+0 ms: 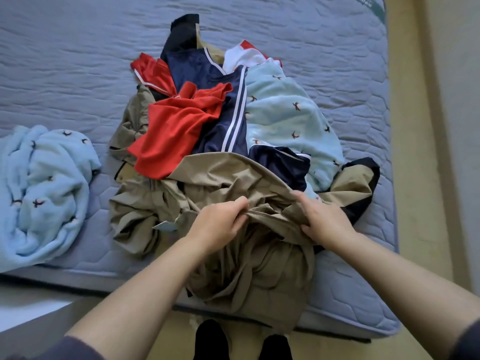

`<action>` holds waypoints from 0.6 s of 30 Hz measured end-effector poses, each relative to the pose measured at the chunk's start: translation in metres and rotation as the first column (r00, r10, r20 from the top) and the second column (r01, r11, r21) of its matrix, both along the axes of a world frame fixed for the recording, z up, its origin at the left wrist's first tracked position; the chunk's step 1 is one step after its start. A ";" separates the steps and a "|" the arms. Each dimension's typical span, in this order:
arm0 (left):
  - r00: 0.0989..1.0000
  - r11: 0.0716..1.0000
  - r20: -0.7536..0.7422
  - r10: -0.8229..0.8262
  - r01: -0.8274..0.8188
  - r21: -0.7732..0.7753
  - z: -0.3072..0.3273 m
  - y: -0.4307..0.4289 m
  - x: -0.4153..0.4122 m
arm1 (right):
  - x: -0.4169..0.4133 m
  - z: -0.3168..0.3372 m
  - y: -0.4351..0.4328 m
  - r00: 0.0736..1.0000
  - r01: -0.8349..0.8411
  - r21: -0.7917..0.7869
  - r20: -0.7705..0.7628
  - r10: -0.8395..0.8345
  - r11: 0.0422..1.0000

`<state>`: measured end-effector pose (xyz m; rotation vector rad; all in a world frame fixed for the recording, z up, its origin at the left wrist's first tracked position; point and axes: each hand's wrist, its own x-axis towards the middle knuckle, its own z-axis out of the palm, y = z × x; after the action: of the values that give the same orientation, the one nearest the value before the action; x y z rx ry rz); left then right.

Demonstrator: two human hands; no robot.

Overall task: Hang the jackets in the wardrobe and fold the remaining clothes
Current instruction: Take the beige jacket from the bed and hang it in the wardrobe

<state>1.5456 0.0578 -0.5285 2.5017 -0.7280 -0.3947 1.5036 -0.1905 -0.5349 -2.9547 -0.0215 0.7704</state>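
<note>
Fingers of my left hand and right hand grasp a bunched fold of the khaki jacket, one hand at each side. It lies crumpled at the near end of the clothes pile on the bed, its lower part draping over the near mattress edge. Bare quilted surface lies beyond the pile; a light blue fleece sits apart at left. I cannot make out collar or sleeves.
</note>
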 end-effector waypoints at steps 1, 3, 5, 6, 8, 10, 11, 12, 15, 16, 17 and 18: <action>0.999 0.999 0.031 -0.023 0.025 -0.045 0.015 0.000 0.002 | 0.000 0.007 0.005 0.998 -0.041 0.047 -0.040 0.043 0.998; 0.996 0.990 0.078 -0.054 0.063 -0.124 0.050 -0.001 0.008 | 0.001 0.026 0.016 0.988 -0.138 0.137 -0.043 0.145 0.981; 0.990 0.982 0.125 -0.073 0.093 -0.165 0.089 -0.003 0.016 | 0.004 0.052 0.025 0.987 -0.158 0.226 0.038 0.153 0.961; 0.985 0.978 0.147 -0.088 0.113 -0.176 0.110 -0.004 0.021 | 0.007 0.068 0.028 0.995 -0.102 0.302 0.035 0.096 0.948; 0.976 0.971 0.168 -0.135 0.164 -0.172 0.154 -0.006 0.029 | 0.012 0.108 0.030 0.996 0.074 0.460 -0.079 -0.042 0.885; 0.964 0.965 0.177 -0.199 0.224 -0.134 0.198 -0.006 0.034 | 0.016 0.150 0.027 0.982 0.175 0.538 -0.156 -0.106 0.825; 0.956 0.960 0.185 -0.229 0.253 -0.119 0.221 -0.005 0.034 | 0.018 0.171 0.025 0.979 0.199 0.568 -0.158 -0.132 0.799; 0.945 0.953 0.203 -0.255 0.281 -0.114 0.245 -0.004 0.033 | 0.020 0.191 0.024 0.975 0.220 0.603 -0.145 -0.167 0.767; 0.882 0.930 0.340 -0.327 0.364 -0.049 0.312 0.002 0.024 | 0.027 0.245 0.028 0.973 0.200 0.681 -0.051 -0.227 0.705; 0.848 0.926 0.403 -0.343 0.377 -0.005 0.333 0.006 0.020 | 0.030 0.261 0.033 0.974 0.167 0.688 -0.005 -0.226 0.706; 0.819 0.927 0.460 -0.343 0.373 0.028 0.352 0.011 0.017 | 0.034 0.278 0.039 0.974 0.129 0.695 0.044 -0.220 0.707; 0.798 0.933 0.506 -0.328 0.358 0.041 0.370 0.016 0.012 | 0.037 0.294 0.045 0.973 0.090 0.709 0.087 -0.214 0.700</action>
<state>1.5579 0.0737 -0.1589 2.4283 -1.3927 0.1853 1.5405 -0.1454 -0.2407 -2.2293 -0.0633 0.3650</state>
